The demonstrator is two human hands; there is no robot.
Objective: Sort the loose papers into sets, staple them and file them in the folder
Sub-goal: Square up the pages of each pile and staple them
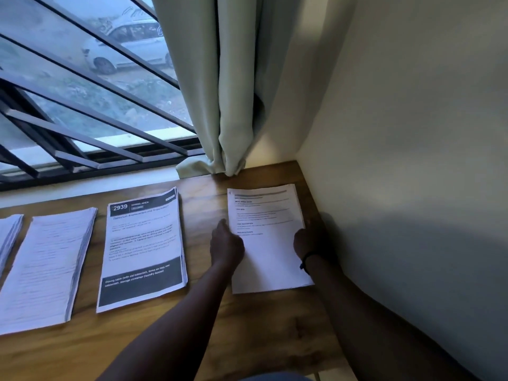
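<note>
Reaching forward over the wooden surface (261,325), both forearms were seen extended toward the rightmost stack of papers (268,237). The left hand (226,244) was set against the stack's left edge, the right hand (306,242) against its right edge, so that the stack lay directly between them. Fingers of both hands were curled at the paper's edges; whether the sheets were pinched or merely pressed square could not be told. A dark band (306,259) was noted on the right wrist.

The stack's long axis ran away from the person, toward the corner of the wall (398,133), tilted slightly. Both hands were equally near; any lift or squaring was judged to turn on this two-sided hold.

Well apart to the left lay a thicker stack headed "2939" (143,248), then a third stack (46,268), then a fourth stack (9,232) cut by the frame edge. No stapler or folder was in view.

Farther back, a curtain (228,92) hung to the surface, beside a barred window (82,105).
</note>
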